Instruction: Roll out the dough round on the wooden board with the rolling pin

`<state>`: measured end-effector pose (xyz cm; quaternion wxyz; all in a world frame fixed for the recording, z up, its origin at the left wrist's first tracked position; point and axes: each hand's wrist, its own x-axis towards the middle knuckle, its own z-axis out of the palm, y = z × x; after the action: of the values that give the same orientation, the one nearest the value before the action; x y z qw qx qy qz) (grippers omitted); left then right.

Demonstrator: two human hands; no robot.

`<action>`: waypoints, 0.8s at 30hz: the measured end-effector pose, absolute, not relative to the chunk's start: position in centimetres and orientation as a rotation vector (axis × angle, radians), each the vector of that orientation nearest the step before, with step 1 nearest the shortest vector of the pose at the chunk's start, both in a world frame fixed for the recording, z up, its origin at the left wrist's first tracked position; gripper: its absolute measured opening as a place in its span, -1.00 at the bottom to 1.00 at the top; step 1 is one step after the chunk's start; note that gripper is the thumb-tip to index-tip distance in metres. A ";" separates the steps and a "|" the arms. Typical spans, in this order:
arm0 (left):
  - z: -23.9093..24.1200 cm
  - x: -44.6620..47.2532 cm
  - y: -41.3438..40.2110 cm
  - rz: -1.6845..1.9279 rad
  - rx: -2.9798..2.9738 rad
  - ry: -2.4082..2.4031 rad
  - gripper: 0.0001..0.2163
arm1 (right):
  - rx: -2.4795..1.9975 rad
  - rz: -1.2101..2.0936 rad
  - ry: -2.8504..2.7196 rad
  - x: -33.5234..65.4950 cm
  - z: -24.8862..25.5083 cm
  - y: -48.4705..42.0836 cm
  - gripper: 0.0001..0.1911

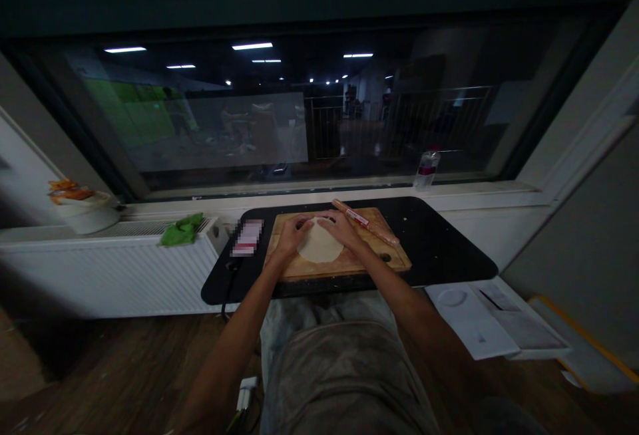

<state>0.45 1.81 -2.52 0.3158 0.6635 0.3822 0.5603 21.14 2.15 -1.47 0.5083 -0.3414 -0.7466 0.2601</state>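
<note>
A thin, round sheet of dough (pixel 320 243) lies on a wooden cutting board (pixel 372 262). At its far left edge, my left hand (pixel 293 233) has its fingers curled in on the dough. My right hand (pixel 342 227) holds the far right edge the same way, fingertips close to those of the left. Parts of the fingers are hidden behind the hands. Diagonally across the board's right side rests a wooden rolling pin (pixel 382 230) with a red and white label.
The board sits on a black table (pixel 444 249). A phone-like item (pixel 247 238), blurred out, lies left of the board. A green cloth (pixel 182 229) hangs on the radiator (pixel 120 282). On the windowsill stands a plastic bottle (pixel 426 170). Papers (pixel 472 318) lie lower right.
</note>
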 end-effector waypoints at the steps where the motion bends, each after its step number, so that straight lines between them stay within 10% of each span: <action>1: -2.4 0.5 1.7 1.474 1.749 1.002 -0.68 | -0.826 0.636 -1.794 21.1 -1.4 2.0 -0.75; 24: -1.5 0.9 1.1 1.441 1.874 1.058 -0.82 | -0.846 0.595 -1.845 20.7 -1.8 2.7 -0.86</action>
<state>0.95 1.12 -1.46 0.2723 0.6961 0.3931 0.5355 20.70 2.75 -1.80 0.4911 -0.3486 -0.7598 0.2449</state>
